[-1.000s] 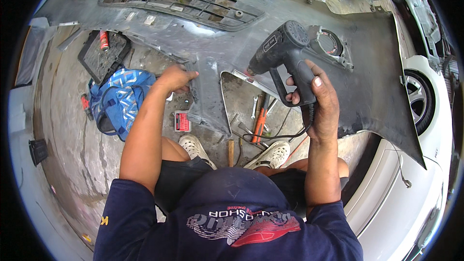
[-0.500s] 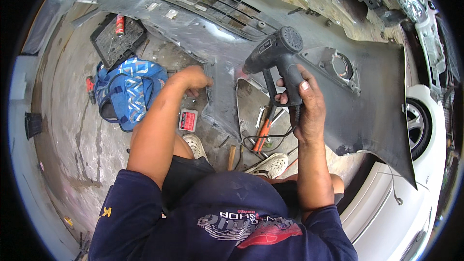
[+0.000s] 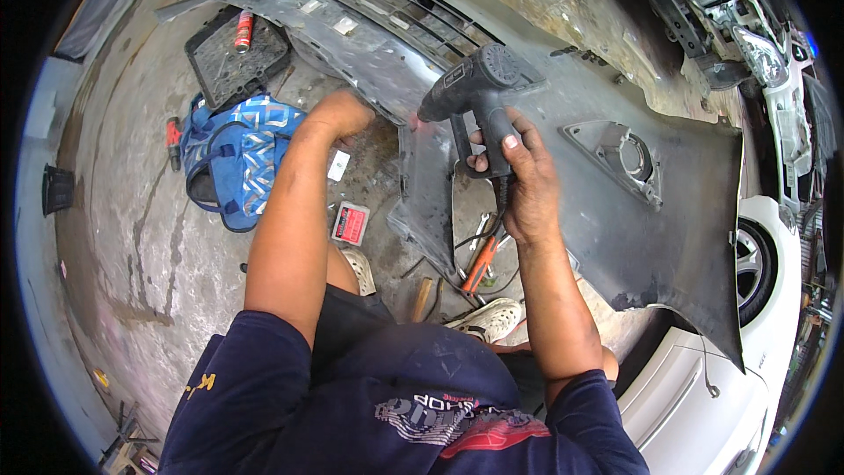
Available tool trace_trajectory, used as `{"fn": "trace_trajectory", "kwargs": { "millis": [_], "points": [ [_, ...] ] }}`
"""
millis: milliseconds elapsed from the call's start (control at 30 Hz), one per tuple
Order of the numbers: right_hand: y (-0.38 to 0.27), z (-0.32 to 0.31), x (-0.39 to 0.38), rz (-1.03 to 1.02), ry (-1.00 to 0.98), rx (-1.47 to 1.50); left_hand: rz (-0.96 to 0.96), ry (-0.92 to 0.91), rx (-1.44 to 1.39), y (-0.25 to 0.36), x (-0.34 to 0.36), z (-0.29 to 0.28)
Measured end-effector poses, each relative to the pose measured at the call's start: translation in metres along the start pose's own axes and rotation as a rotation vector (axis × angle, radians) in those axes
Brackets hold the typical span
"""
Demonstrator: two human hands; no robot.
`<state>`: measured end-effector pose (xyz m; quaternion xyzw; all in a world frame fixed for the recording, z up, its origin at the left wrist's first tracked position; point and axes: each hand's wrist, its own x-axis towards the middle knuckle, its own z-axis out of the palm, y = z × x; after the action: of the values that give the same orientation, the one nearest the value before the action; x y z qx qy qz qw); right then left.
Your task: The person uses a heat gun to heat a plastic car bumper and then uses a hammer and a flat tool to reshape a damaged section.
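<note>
**Heat gun shifting left on bumper panel, left hand off the flap**

Heat gun [image 3: 475,79] is sitting in the right hand [image 3: 529,178] above the grey-black bumper panel [image 3: 545,119], nozzle pointing left and down. Right fingers are wrapping the handle, some of them going through the guard loop. A reddish glow is showing on the panel just by the nozzle.

What's changing: the nozzle is moving from right of the notch corner to left of it, now facing the top of the hanging flap [image 3: 428,180]. The camera is swinging too, so I'm judging against the panel. Reading: the heat is probably reaching a different patch.

Left hand [image 3: 341,114] is leaving the flap's edge and hovering by the panel's lower border — fingers are curling out of sight, can't tell if they're pinching anything. So the flap is apparently going without that hand's support.

Farther out: a white card [image 3: 338,165] is lying just below the left hand, a red-labelled case [image 3: 351,223] nearer the feet. Blue bag [image 3: 233,154] is slumping on the floor at left — white car [image 3: 703,378] is standing at right.
</note>
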<state>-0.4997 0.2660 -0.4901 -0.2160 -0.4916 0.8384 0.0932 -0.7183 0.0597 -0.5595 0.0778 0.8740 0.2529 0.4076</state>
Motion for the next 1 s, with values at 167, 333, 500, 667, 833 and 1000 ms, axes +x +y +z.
{"fn": "trace_trajectory", "kwargs": {
  "millis": [167, 333, 500, 667, 833, 1000],
  "points": [
    [0.010, 0.009, 0.009, 0.000, -0.020, -0.011, -0.072, 0.078, 0.039, -0.024, 0.020, -0.014],
    [0.013, 0.013, 0.017, -0.005, -0.024, -0.014, -0.063, 0.138, 0.028, -0.021, 0.016, -0.016],
    [0.016, 0.017, 0.025, -0.005, -0.033, -0.010, -0.022, 0.122, 0.004, -0.020, 0.016, -0.015],
    [0.018, 0.021, 0.032, -0.015, -0.055, -0.018, -0.022, 0.133, 0.012, -0.020, 0.018, -0.013],
    [0.023, 0.023, 0.037, -0.015, -0.071, -0.003, -0.029, 0.148, 0.055, -0.019, 0.014, -0.012],
    [0.023, 0.024, 0.039, -0.019, -0.064, -0.008, -0.013, 0.124, 0.019, -0.010, 0.006, -0.012]
  ]
}}
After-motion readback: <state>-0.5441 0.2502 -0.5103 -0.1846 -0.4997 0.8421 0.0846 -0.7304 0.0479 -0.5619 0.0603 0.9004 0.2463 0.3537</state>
